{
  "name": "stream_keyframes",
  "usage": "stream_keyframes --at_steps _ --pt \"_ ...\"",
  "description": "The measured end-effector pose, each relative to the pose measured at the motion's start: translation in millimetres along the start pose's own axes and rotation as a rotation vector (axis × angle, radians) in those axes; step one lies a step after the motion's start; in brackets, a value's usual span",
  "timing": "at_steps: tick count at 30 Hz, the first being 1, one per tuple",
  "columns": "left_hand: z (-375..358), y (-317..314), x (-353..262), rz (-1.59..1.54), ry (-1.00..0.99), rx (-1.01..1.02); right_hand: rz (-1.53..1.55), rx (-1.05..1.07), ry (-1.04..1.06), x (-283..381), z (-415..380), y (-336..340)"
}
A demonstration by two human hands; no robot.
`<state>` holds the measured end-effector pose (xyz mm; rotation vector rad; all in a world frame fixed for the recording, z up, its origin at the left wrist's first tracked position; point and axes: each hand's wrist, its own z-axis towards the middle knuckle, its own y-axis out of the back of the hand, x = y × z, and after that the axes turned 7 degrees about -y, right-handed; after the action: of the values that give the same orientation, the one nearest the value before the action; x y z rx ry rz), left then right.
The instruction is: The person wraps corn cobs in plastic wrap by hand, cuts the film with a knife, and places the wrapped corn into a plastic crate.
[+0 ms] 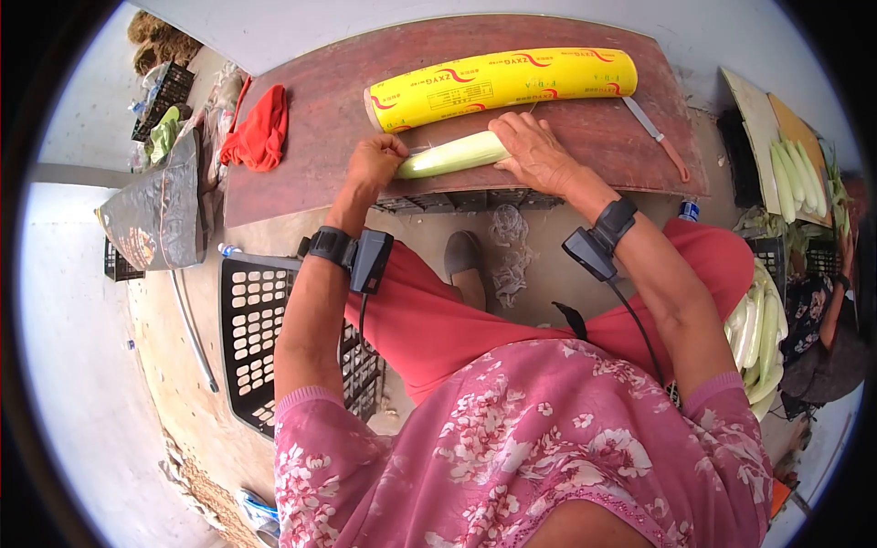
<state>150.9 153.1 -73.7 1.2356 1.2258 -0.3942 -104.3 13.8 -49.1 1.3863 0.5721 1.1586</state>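
Observation:
A long pale green vegetable [457, 155] lies near the front edge of the dark red table [320, 187]. Glossy clear film shows on its left part. My left hand [376, 163] is closed in a pinch at its left end, on the film; the fingertips are partly hidden. My right hand [537, 151] is wrapped over the right end of the vegetable, hiding its tip. Just behind both hands lies a big roll of cling film [502, 85] in yellow printed wrapping. To the right rests a knife [656, 135] with a pinkish handle.
A red cloth [258, 130] lies at the table's left. A black plastic crate [260, 329] stands by my left leg. More pale green vegetables [797, 178] are stacked on a board at the right, others [760, 329] below. Another person's arm [836, 297] shows at far right.

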Motion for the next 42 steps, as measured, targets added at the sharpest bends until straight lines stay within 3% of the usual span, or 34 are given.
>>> stream_keyframes --at_steps 7,10,13,16,19,24,28,42 --pt "-6 5 -9 0.193 -0.044 0.07 0.022 0.028 -0.015 2 -1 3" --pt "-5 11 -7 0.26 -0.151 0.168 0.011 0.076 -0.046 3 -1 6" --pt "-11 19 -17 0.182 -0.166 0.302 0.028 0.088 -0.073 3 0 7" --pt "-27 16 -39 0.339 -0.149 0.338 0.075 0.108 -0.109 4 2 9" --pt "-29 2 -26 0.611 -0.435 0.165 0.041 0.159 -0.136 6 5 13" --pt "-19 3 -24 0.586 -0.309 0.204 0.035 0.201 -0.178 7 8 18" --pt "-9 8 -23 0.619 -0.212 0.292 0.198 0.078 -0.195 1 7 12" --pt "14 13 -15 0.73 -0.186 0.5 0.342 0.118 -0.132 -18 12 9"
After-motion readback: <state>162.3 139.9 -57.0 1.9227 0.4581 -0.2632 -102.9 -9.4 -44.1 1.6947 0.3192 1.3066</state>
